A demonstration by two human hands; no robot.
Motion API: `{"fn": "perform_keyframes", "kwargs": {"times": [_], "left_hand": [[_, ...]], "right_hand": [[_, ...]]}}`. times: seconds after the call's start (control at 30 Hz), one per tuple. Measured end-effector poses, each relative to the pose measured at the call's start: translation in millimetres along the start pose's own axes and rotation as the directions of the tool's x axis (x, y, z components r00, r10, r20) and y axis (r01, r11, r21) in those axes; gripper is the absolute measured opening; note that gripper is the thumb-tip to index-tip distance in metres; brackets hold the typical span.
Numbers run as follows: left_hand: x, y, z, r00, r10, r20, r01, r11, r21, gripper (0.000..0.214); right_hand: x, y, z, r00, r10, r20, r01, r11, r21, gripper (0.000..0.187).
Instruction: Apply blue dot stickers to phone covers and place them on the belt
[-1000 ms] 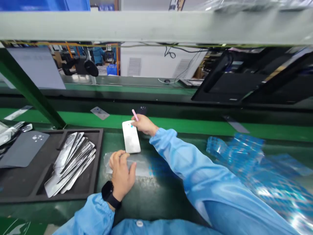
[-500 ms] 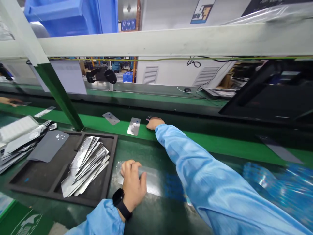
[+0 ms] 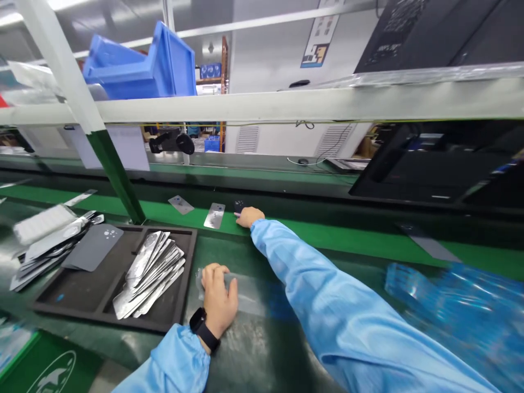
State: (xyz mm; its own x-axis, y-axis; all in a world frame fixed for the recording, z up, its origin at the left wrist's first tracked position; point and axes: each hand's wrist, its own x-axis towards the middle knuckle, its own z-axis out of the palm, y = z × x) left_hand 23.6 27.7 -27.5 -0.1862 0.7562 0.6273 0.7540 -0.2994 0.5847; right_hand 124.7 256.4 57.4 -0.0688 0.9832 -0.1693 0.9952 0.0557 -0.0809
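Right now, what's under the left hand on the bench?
The left hand rests on a clear plastic film lying on a green bench mat. The film shows beside the hand; whatever lies directly beneath the palm is covered.

No wording can be read clearly anywhere. High on the white wall (image 3: 266, 60), a poster (image 3: 320, 41) shows a small graphic in blue, orange and black near its lower edge, with rows above it too faint to make out. The black panel (image 3: 409, 33) at upper right bears white lettering, slanted and too small to read. A white emblem (image 3: 53, 374) sits on a green surface (image 3: 24, 360) at lower left, cut off by the frame. The silver panel (image 3: 214, 215) on the green belt (image 3: 327, 234) has only small marks, too blurred to read.
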Motion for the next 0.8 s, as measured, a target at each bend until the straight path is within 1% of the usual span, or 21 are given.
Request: {"fn": "perform_keyframes", "kwargs": {"times": [0.1, 0.2, 0.3, 0.37, 0.43, 0.5, 0.57, 0.6, 0.67, 0.7, 0.73, 0.77, 0.8], "left_hand": [[2, -2, 0.9, 1.000, -0.009, -0.016, 0.009, 1.000, 0.024, 0.014], [3, -3, 2.3, 0.999, -0.031, -0.028, 0.032, 0.999, 0.027, 0.013], [3, -3, 2.8, 0.997, -0.060, -0.049, 0.060, 0.998, 0.010, 0.011], [5, -4, 1.9, 0.994, -0.091, -0.061, 0.090, 0.995, -0.034, 0.010], [9, -4, -0.5, 0.985, -0.164, -0.060, 0.156, 0.980, -0.126, 0.010], [14, -4, -4.6, 0.958, -0.286, -0.023, 0.272, 0.930, -0.246, 0.012], [20, -6, -9.2, 0.917, -0.396, 0.050, 0.389, 0.859, -0.331, 0.016], [23, -7, -11.0, 0.898, -0.431, 0.087, 0.433, 0.831, -0.348, 0.019], [29, -9, -12.8, 0.862, -0.479, 0.164, 0.503, 0.776, -0.379, 0.025], [31, -10, -12.8, 0.841, -0.498, 0.211, 0.538, 0.737, -0.409, 0.030], [33, -10, -12.5, 0.819, -0.501, 0.279, 0.572, 0.678, -0.462, 0.036], [34, -9, -12.4, 0.807, -0.482, 0.342, 0.590, 0.631, -0.504, 0.041], [35, -8, -12.9, 0.797, -0.459, 0.393, 0.604, 0.586, -0.540, 0.047]], "right_hand": [[7, -13, -6, 1.000, -0.008, 0.020, 0.007, 1.000, 0.028, 0.041], [6, -24, -7, 0.999, -0.025, 0.028, 0.023, 0.998, 0.065, 0.038], [0, -34, -6, 0.999, -0.047, 0.000, 0.046, 0.990, 0.130, 0.034], [-4, -36, -12, 0.998, -0.055, -0.035, 0.061, 0.980, 0.189, 0.031], [-10, -32, -21, 0.996, -0.039, -0.079, 0.058, 0.965, 0.255, 0.029], [-20, -18, -28, 0.994, -0.004, -0.110, 0.040, 0.944, 0.327, 0.027], [-41, 3, -27, 0.994, 0.023, -0.103, 0.020, 0.914, 0.404, 0.027], [-57, 14, -21, 0.996, 0.031, -0.087, 0.010, 0.898, 0.439, 0.027], [-100, 34, -4, 1.000, 0.018, -0.018, -0.005, 0.846, 0.533, 0.025], [-124, 42, 6, 1.000, -0.012, 0.026, -0.006, 0.804, 0.594, 0.022], [-149, 49, 15, 0.992, -0.093, 0.083, 0.007, 0.705, 0.709, 0.018], [-171, 55, 23, 0.973, -0.188, 0.136, 0.009, 0.615, 0.789, 0.015], [-190, 60, 30, 0.952, -0.258, 0.167, 0.004, 0.553, 0.833, 0.012]]}}
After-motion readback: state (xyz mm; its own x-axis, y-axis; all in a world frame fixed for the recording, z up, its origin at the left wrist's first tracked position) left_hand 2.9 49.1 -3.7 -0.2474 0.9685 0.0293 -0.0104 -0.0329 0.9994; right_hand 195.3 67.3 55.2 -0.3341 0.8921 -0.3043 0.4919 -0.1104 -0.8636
